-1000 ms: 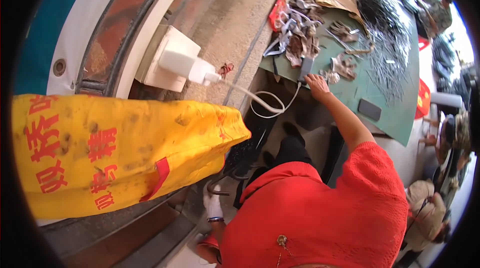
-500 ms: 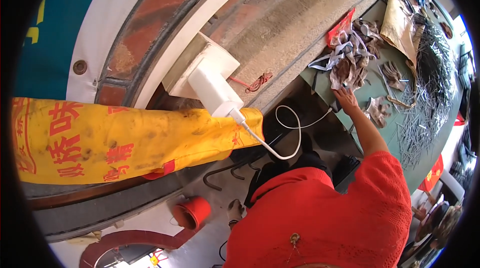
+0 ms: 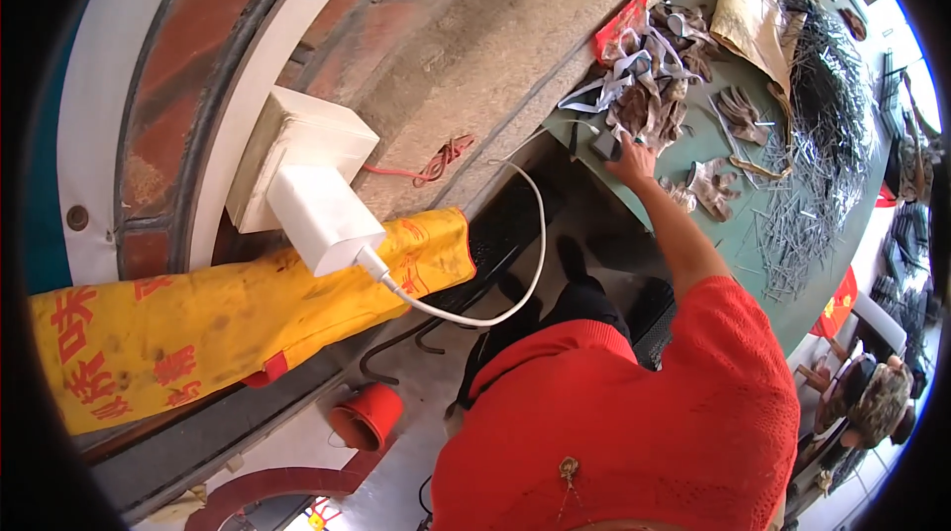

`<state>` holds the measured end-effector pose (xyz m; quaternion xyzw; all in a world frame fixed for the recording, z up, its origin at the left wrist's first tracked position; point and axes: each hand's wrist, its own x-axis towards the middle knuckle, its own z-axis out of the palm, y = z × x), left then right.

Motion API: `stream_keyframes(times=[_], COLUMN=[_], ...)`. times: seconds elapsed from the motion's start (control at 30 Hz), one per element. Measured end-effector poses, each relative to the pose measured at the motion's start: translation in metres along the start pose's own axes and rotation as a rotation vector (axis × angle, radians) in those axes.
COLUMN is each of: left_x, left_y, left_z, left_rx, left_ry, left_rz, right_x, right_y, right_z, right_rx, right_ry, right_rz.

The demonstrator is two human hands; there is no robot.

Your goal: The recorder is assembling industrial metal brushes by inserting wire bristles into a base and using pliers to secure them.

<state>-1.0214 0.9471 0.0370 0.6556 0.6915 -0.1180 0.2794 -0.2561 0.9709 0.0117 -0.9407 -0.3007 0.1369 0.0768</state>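
Observation:
My bare right hand [image 3: 634, 166] reaches over the near left corner of the green table [image 3: 738, 259]. Its fingers are closed on the side of a small dark grey box [image 3: 605, 145]. The tip of a white charging cable [image 3: 540, 234] lies beside that box. Crumpled brown and white work gloves [image 3: 649, 105] are heaped just beyond my fingers, and another glove [image 3: 711, 188] lies to the right of my hand. Only a pale sliver of my gloved left hand [image 3: 454, 420] shows past my red sweater; its fingers are hidden.
A white plug adapter [image 3: 322, 219] sits in a wall box at left, the cable looping from it. Below lies a yellow cloth bag [image 3: 228, 318]. A red bucket [image 3: 367, 417] stands on the floor. Loose metal rods [image 3: 827, 135] cover the table's right side. Another person [image 3: 867, 397] is at far right.
The view has shifted, so most things sit further left. My right hand has moved inward over the table with the grey box. The cable's tip now lies on the table. My left hand has slipped mostly out of sight.

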Motion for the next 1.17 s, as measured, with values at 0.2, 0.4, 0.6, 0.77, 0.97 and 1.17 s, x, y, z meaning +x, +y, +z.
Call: stream_keyframes(times=[0.2, 0.4, 0.6, 0.77, 0.97, 1.17], left_x=[-0.008, -0.024, -0.028, -0.036, -0.013, 0.008], left_y=[-0.020, 0.116, 0.075, 0.060, 0.049, 0.067], left_z=[-0.006, -0.073, -0.045, -0.039, -0.024, -0.029], left_rx=[-0.475, -0.578, -0.786, -0.274, -0.625, -0.798], left_ry=[-0.001, -0.080, -0.088, -0.163, -0.154, -0.093], left_rz=[-0.157, -0.029, -0.251, -0.315, -0.162, -0.302], right_x=[0.017, -0.006, -0.077, -0.158, -0.179, -0.149], right_y=[-0.079, -0.049, -0.054, -0.047, -0.055, -0.089], right_z=[0.012, 0.009, 0.022, 0.061, 0.068, 0.008], right_rx=[0.144, 0.243, 0.401, 0.597, 0.735, 0.976], right_ry=[0.039, 0.178, 0.425, 0.194, 0.003, 0.220], right_rz=[0.106, 0.216, 0.000, -0.039, 0.045, -0.043])
